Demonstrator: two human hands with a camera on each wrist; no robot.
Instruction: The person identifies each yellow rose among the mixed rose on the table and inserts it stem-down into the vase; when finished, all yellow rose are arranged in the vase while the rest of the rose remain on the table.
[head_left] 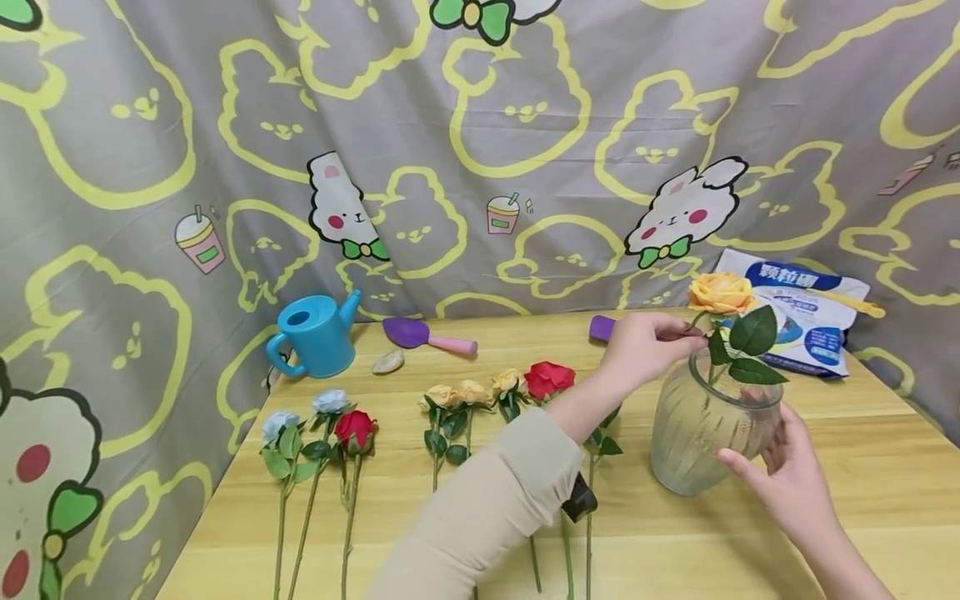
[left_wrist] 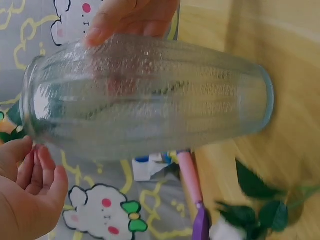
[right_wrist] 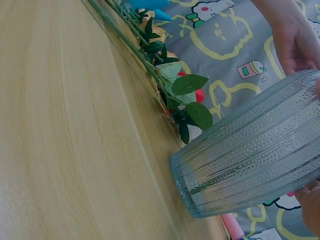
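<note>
A ribbed clear glass vase (head_left: pixel 686 442) stands on the table, with a dark stem (right_wrist: pixel 220 179) showing through its wall. From its mouth rises a yellow-orange rose (head_left: pixel 722 293) with several green leaves (head_left: pixel 753 331). My left hand (head_left: pixel 651 350) pinches the rose's stem just above the rim, below the bloom; in the left wrist view its fingers (left_wrist: pixel 47 172) are curled beside the rim. Around the right side of the vase my right hand (head_left: pixel 791 475) holds the glass, thumb towards the front. The right wrist view shows only part of that hand.
Blue and red roses (head_left: pixel 356 430) lie at the left; smaller yellow roses (head_left: pixel 474 393) and another red rose (head_left: pixel 550 379) lie mid-table, partly behind my left sleeve. Further back are a blue watering can (head_left: pixel 318 337), a purple trowel (head_left: pixel 408 332), a stone (head_left: pixel 388 362) and a white-blue bag (head_left: pixel 821 346).
</note>
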